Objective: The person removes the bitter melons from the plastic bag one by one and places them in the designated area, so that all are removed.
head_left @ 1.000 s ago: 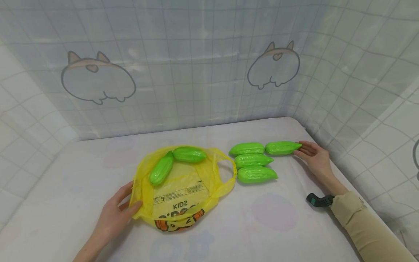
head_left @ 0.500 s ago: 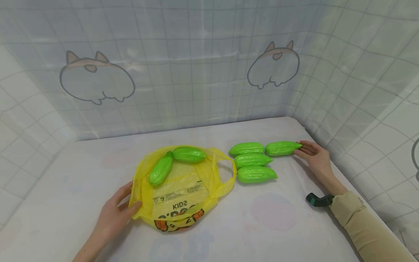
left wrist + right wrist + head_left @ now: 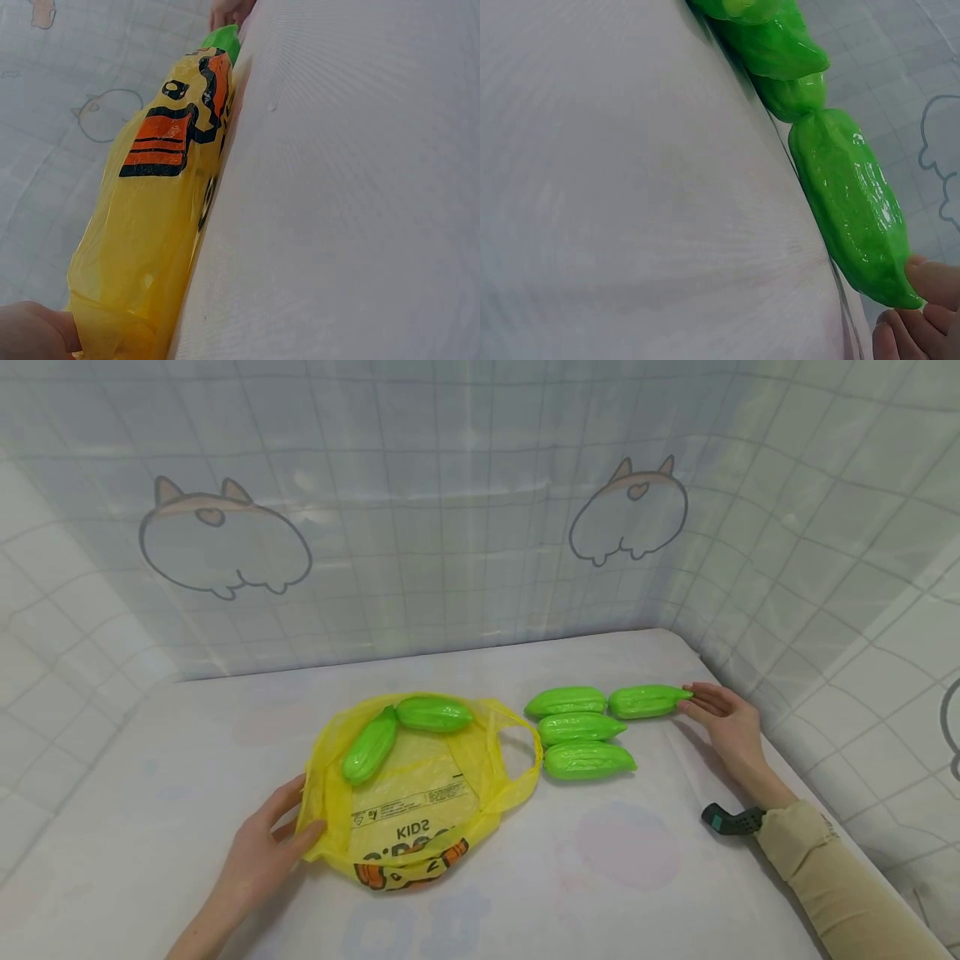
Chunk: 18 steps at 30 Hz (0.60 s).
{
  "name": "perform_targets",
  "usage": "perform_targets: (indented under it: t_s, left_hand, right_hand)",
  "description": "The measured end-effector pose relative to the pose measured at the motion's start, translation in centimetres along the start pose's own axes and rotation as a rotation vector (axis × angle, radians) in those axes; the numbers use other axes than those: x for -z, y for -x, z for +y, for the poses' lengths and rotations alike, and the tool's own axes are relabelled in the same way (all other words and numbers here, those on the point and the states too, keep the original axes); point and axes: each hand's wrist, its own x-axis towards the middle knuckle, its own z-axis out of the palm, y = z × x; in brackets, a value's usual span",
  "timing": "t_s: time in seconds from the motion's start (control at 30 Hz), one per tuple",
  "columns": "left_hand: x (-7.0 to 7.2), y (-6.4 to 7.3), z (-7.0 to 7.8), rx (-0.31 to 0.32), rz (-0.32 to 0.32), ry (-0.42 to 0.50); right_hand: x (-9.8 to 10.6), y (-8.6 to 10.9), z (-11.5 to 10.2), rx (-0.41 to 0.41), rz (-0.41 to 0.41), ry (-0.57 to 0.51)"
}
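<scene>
l hand (image 3: 258,843), lower left, part-curled, pinches yellow bag (image 3: 416,752), lower ctr, w/ 2 green gourds (image 3: 370,747) inside; r hand (image 3: 731,731), mid right, pinches end gourd (image 3: 645,702) by tip, beside gourd trio (image 3: 581,728).

Booth-like setup: grid-print sheeting (image 3: 450,560) on 3 sides of table (image 3: 555,893).

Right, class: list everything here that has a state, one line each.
Yellow bag: open
Two bagged gourds: lying inside at an angle
Three grouped gourds: outside the bag, lying side by side
Lone gourd: lying outside, tip held
Left hand: gripping the bag's edge
Right hand: pinching the lone gourd's tip
</scene>
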Motion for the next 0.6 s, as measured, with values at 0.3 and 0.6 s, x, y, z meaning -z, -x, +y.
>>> perform_targets:
  t_s: [0.3, 0.6]
  left_hand:
    - [0.0, 0.0, 0.1, 0.010, 0.000, 0.001]
    - [0.1, -0.1, 0.1, 0.005, 0.009, -0.002]
  right_hand:
    - [0.3, -0.1, -0.9, -0.004, 0.107, -0.174]
    - [-1.2, 0.8, -4.4, 0.108, 0.163, -0.210]
